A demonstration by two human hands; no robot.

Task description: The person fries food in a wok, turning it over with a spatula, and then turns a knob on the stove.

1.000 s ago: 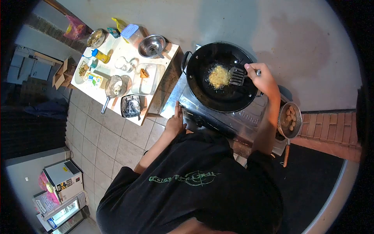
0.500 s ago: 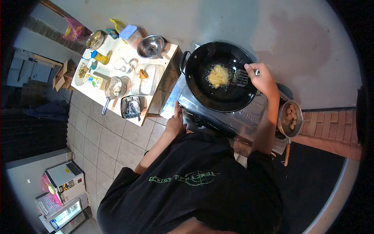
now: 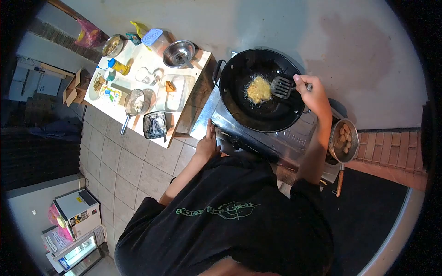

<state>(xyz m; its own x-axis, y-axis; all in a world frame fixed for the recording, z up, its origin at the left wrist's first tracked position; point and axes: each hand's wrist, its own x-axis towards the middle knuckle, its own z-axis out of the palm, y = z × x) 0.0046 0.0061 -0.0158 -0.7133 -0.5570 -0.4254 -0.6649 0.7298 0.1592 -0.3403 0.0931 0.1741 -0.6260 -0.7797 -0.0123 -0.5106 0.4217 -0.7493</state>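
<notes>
My right hand [image 3: 313, 94] is wrapped round the handle of a slotted spatula [image 3: 282, 87], whose head is held low over the black wok [image 3: 239, 112]. The spatula's tip is right at the edge of a golden, frothy piece of frying food [image 3: 258, 90] in bubbling oil. The wok sits on a silver gas stove [image 3: 294, 138]. At the stove's front left corner rests my left hand [image 3: 206, 146], with its index finger stretched along the metal edge and nothing held.
Right of the stove is a long-handled pan [image 3: 345, 147] with brown pieces. On the left, a table [image 3: 189, 85] holds a plastic tray [image 3: 177, 106] with a fried piece, a metal bowl [image 3: 177, 50], a strainer [image 3: 134, 102] and a black dish [image 3: 154, 125]. A wall [image 3: 276, 23] stands behind.
My right hand has turned the spatula and brought its head left to the frying food's edge. My left hand has stayed at the stove's corner.
</notes>
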